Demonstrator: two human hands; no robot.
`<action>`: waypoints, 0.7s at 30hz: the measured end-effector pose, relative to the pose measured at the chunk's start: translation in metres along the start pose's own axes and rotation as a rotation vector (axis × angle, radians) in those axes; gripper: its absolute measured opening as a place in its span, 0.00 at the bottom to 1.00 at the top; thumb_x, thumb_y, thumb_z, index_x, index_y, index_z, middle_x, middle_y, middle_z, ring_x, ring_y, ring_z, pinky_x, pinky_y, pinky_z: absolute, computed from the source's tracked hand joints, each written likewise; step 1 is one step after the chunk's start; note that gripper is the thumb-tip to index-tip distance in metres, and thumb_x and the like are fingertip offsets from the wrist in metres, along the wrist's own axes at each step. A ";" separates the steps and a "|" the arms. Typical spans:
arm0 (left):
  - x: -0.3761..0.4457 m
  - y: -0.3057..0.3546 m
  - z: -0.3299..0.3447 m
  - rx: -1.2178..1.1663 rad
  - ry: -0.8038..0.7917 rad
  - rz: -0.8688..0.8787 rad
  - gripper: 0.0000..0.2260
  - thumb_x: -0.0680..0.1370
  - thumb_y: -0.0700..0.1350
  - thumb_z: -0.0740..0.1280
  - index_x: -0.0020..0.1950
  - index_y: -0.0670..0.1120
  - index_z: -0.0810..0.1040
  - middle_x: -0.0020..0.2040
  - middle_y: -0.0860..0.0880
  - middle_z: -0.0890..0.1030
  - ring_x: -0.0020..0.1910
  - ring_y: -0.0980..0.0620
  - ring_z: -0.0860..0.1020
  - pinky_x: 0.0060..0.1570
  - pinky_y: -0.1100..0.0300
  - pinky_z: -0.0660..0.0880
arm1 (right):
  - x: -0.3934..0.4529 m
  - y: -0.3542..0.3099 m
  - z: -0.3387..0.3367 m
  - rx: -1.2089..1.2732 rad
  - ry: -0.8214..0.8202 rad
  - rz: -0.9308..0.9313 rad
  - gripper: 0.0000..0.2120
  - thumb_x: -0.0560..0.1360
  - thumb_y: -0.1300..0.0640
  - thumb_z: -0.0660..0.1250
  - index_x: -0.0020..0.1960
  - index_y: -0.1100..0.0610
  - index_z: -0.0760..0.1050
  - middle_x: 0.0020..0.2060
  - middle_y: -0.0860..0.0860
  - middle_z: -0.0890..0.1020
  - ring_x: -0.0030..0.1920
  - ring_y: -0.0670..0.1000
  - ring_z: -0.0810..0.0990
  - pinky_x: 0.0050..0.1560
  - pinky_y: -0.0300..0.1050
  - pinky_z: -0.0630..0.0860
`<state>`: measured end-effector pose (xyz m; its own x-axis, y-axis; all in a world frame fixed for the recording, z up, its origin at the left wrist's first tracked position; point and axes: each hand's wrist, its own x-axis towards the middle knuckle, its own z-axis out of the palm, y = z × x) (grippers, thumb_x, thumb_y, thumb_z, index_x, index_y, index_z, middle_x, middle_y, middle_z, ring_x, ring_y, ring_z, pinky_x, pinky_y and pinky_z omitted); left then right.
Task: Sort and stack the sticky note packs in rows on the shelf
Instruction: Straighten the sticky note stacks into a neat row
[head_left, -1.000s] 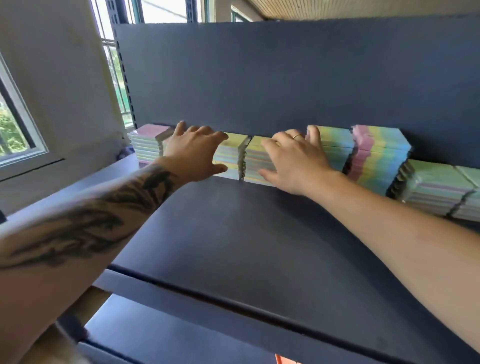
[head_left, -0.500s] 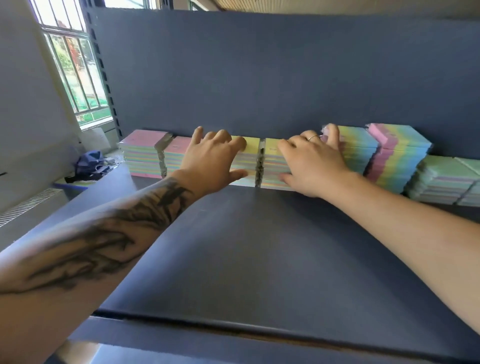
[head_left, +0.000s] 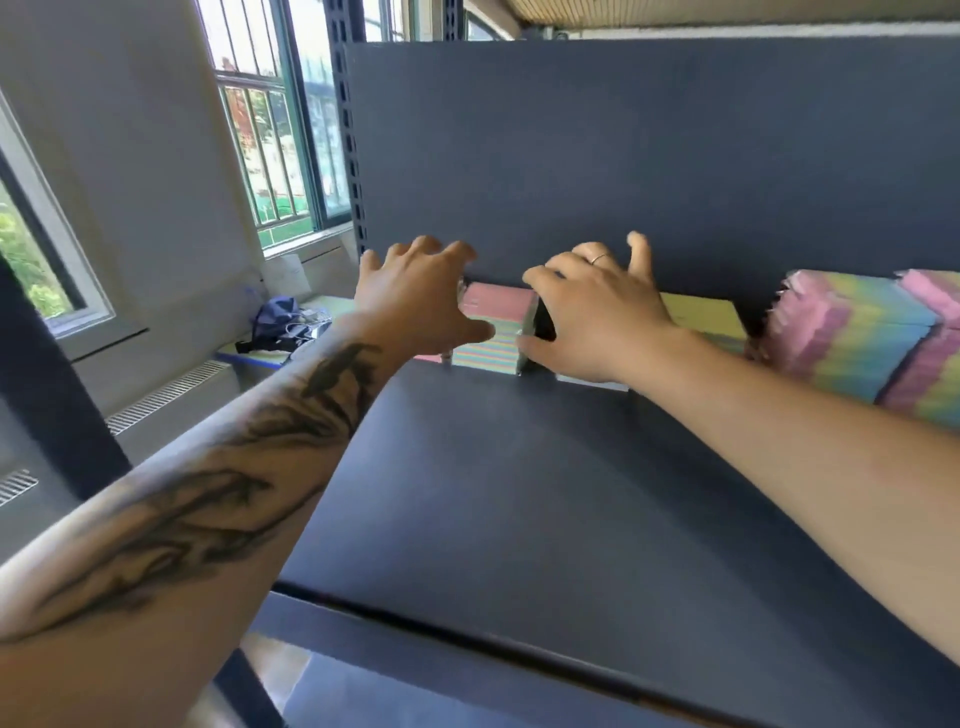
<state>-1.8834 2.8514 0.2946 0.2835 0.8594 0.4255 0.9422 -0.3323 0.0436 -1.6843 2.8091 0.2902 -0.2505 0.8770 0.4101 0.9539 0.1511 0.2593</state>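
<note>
A pink-topped stack of sticky note packs (head_left: 496, 327) is sitting at the back of the dark shelf (head_left: 519, 493), against the back panel (head_left: 623, 156), with its striped pastel side facing the camera. The left hand (head_left: 415, 301) is lying over the stack to its left, fingers spread and lifted loosely, the thumb touching the pink-topped stack's front; it is gripping nothing that can be seen. The right hand (head_left: 592, 317), wearing a ring, is resting over the neighbouring yellow-topped stack (head_left: 701, 317), fingers arched wide, thumb down at the stack's front; whether it is actually clasping the packs cannot be told. Further right, a taller, ragged rainbow stack (head_left: 852, 338) is leaning beside it. Beyond the shelf's left end, a barred window (head_left: 280, 130) and a dark bag (head_left: 280, 322) on a low ledge are showing.
</note>
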 end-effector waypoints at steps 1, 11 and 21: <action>-0.002 -0.007 -0.001 0.008 -0.015 -0.018 0.39 0.68 0.67 0.74 0.76 0.60 0.67 0.74 0.48 0.71 0.73 0.41 0.69 0.73 0.40 0.62 | 0.006 -0.006 0.003 0.003 -0.010 -0.010 0.28 0.75 0.35 0.62 0.70 0.49 0.69 0.69 0.50 0.74 0.74 0.58 0.64 0.74 0.74 0.46; -0.011 -0.057 0.016 -0.044 -0.127 -0.047 0.33 0.75 0.60 0.73 0.78 0.60 0.66 0.75 0.48 0.72 0.70 0.41 0.73 0.65 0.44 0.75 | 0.031 -0.030 0.020 -0.022 -0.058 -0.080 0.25 0.76 0.34 0.63 0.66 0.48 0.70 0.65 0.52 0.77 0.71 0.60 0.69 0.74 0.74 0.48; -0.002 -0.054 0.030 -0.141 -0.036 -0.020 0.25 0.76 0.55 0.74 0.71 0.57 0.72 0.68 0.45 0.74 0.62 0.41 0.76 0.56 0.52 0.74 | 0.035 -0.029 0.024 -0.017 -0.048 -0.068 0.22 0.76 0.39 0.66 0.66 0.48 0.69 0.63 0.52 0.76 0.68 0.60 0.72 0.73 0.73 0.51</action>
<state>-1.9295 2.8798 0.2640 0.2732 0.8790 0.3908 0.9141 -0.3638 0.1792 -1.7162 2.8461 0.2760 -0.3063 0.8859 0.3484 0.9318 0.2041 0.3002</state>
